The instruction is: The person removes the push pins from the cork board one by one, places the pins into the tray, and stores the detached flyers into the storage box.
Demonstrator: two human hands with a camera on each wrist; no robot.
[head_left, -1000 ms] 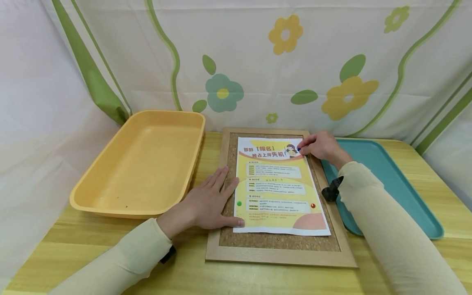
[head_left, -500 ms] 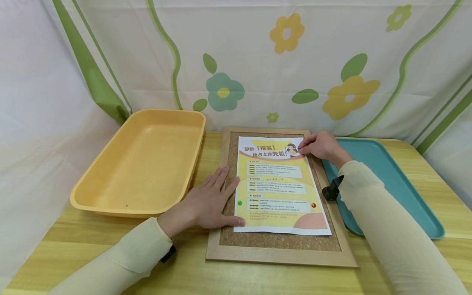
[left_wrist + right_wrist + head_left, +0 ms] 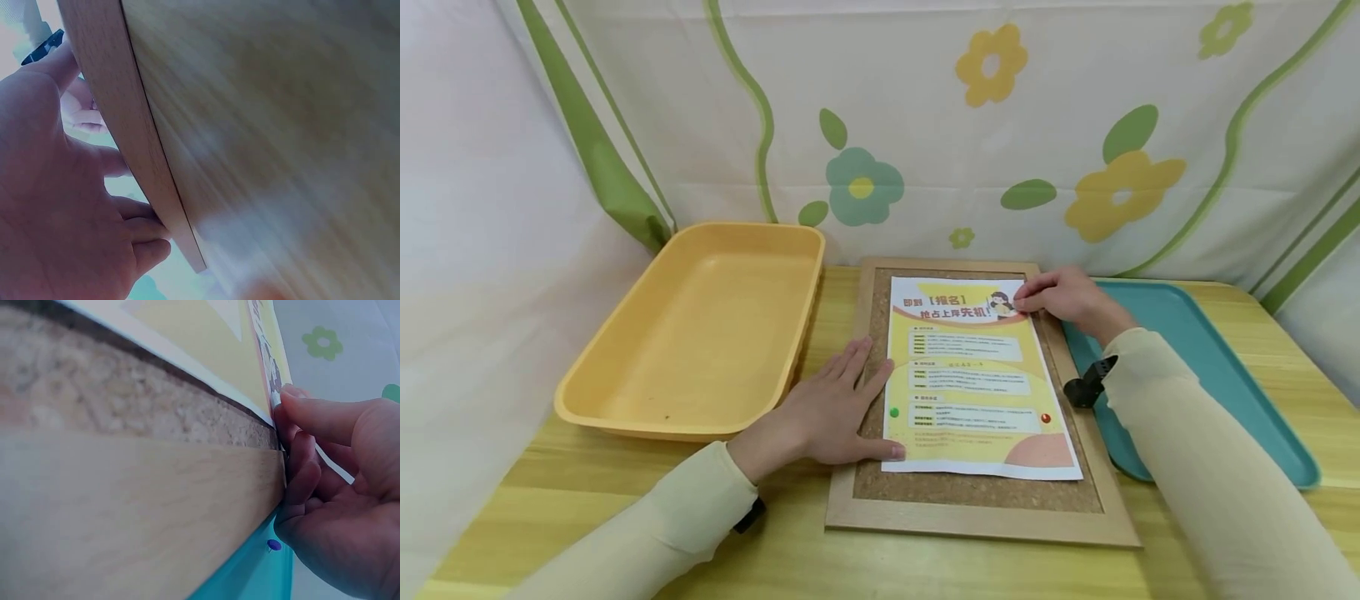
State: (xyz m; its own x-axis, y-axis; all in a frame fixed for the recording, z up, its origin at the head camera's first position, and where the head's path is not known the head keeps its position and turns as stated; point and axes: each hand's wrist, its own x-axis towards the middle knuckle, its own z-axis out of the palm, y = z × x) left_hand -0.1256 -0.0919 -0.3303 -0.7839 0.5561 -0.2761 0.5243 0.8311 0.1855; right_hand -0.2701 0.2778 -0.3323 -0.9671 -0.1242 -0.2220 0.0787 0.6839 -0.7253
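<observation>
A yellow printed poster (image 3: 955, 396) lies on a wood-framed cork board (image 3: 977, 492). My left hand (image 3: 823, 421) lies spread across the board's left side, thumb on the poster's lower left edge. At the poster's upper right corner, my right hand (image 3: 1070, 302) pinches a small push pin between thumb and fingers; the fingertips cover it now. The right wrist view shows the right hand (image 3: 344, 462) with fingers bent at the frame's edge. A green push pin (image 3: 894, 412) and a red push pin (image 3: 1046, 418) sit at the poster's lower sides.
To the left stands a deep yellow tray (image 3: 700, 333). A teal tray (image 3: 1195, 375) lies at the right, partly under the right forearm, with a purple-blue push pin (image 3: 274, 545) on it. Behind the wooden table (image 3: 790, 550) hangs a flowered curtain (image 3: 925, 150).
The blue pin seen at the right fingertips a second ago is now covered by them. The head view has shifted slightly; the left hand stays in place on the board.
</observation>
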